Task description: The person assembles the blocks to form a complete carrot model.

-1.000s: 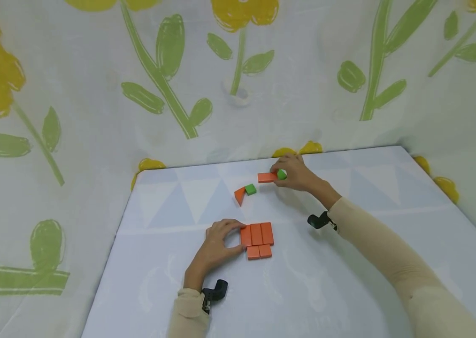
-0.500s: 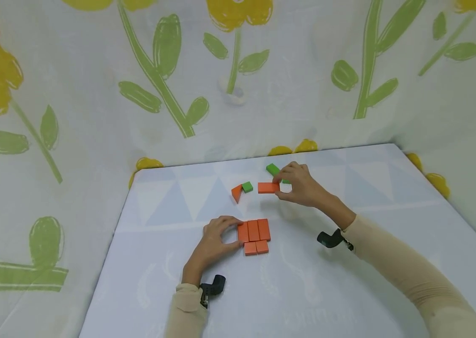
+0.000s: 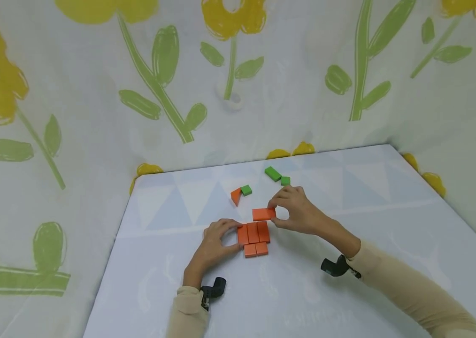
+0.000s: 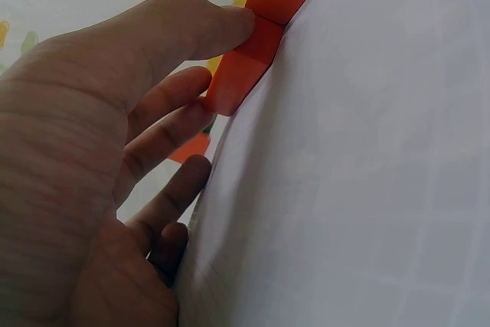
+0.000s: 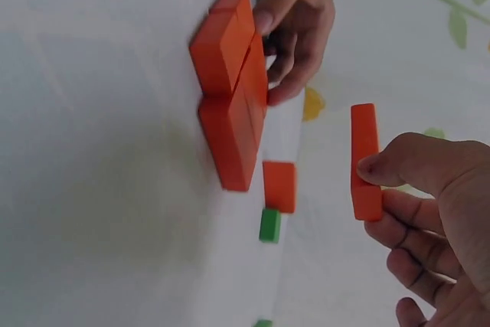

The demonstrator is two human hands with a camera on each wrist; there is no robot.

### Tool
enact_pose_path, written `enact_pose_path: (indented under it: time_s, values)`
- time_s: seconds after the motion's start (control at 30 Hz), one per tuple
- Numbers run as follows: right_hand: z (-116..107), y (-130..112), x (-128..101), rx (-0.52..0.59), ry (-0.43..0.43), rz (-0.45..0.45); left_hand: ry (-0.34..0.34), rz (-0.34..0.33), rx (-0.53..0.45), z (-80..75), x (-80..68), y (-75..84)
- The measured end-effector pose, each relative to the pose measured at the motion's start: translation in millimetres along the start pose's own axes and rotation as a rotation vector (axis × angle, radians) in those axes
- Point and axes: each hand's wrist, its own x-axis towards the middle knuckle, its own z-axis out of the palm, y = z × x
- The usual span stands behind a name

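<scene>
- Orange bar (image 3: 263, 214): long flat block, pinched at its right end between thumb and fingers of the right hand (image 3: 295, 213); held crosswise just above the far edge of the orange cluster (image 3: 254, 238). From the right wrist view the bar (image 5: 364, 160) is clear of the table, thumb on one face, fingers curled behind.
- Orange cluster: three long blocks side by side with two short ones against their near ends, lying flat on the table (image 3: 348, 263).
- Left hand (image 3: 217, 244): at the cluster's left edge, thumb and fingers curled and pressed on the outer block; the left wrist view shows the thumb on a short block (image 4: 253, 59).
- Orange wedge (image 3: 236, 195): farther back, touching a small green cube (image 3: 246, 190).
- Green bar (image 3: 272, 173) and second green cube (image 3: 285, 180): just beside each other, near the table's far edge, apart from both hands.
- Backdrop (image 3: 94, 94): pale cloth with yellow flowers and green leaves.
- Sleeves: beige, a black wrist mount (image 3: 335, 267) on each arm.
</scene>
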Motion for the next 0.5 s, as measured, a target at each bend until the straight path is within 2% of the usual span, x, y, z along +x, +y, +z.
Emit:
enact_pose_path:
  time_s: [0.5]
  values:
    - [15, -35, -25, 0.028, -0.041, -0.006, 0.004, -0.006, -0.006, 0.1, 1.3, -0.3]
